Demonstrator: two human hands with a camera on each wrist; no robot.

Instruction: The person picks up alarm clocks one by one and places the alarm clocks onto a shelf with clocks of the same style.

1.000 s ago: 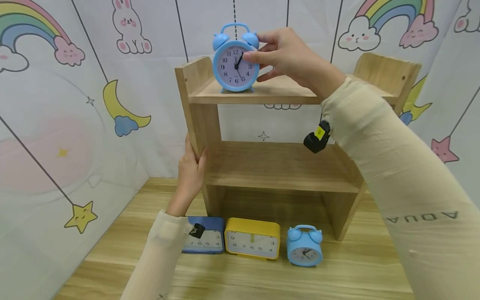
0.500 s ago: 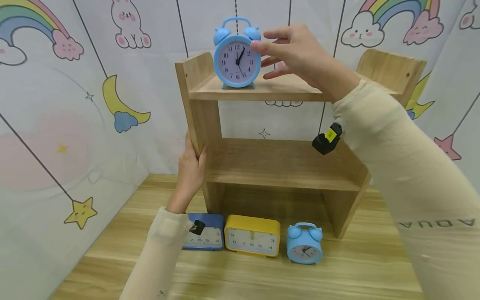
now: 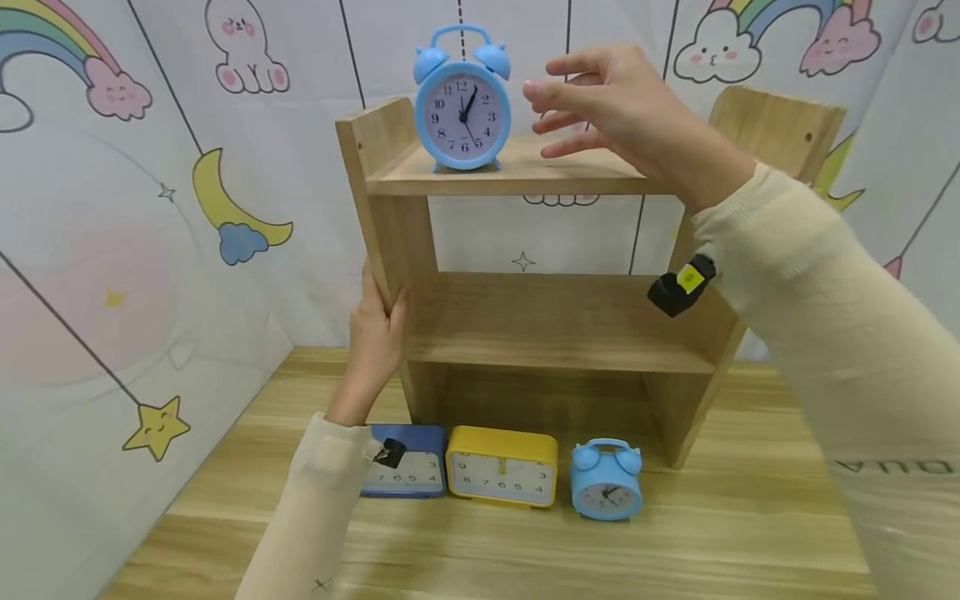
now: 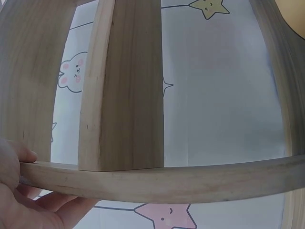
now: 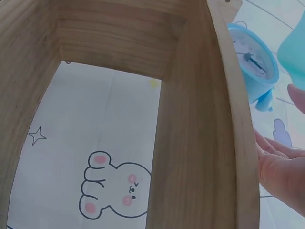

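A light-blue twin-bell alarm clock [image 3: 462,117] stands upright at the left end of the wooden shelf's top board [image 3: 525,171]. To its right, a small gap away, hovers my right hand [image 3: 600,104], fingers spread and holding nothing. The right wrist view shows the same clock [image 5: 255,62] beyond the board's edge, with part of the right hand [image 5: 283,174] near it. My left hand [image 3: 377,333] grips the shelf's left side panel [image 3: 378,217], thumb on the front. In the left wrist view that hand [image 4: 33,205] is around the panel's edge [image 4: 190,183].
On the wood-grain table [image 3: 465,554] before the shelf stand a blue rectangular clock [image 3: 416,475], partly behind the left sleeve, a yellow rectangular clock [image 3: 502,467] and a second light-blue twin-bell clock [image 3: 606,479]. A printed cloth [image 3: 247,325] hangs behind.
My right hand has let go of the twin-bell clock on the top board and moved off to the right. That clock stays in place. The left hand keeps its grip on the side panel.
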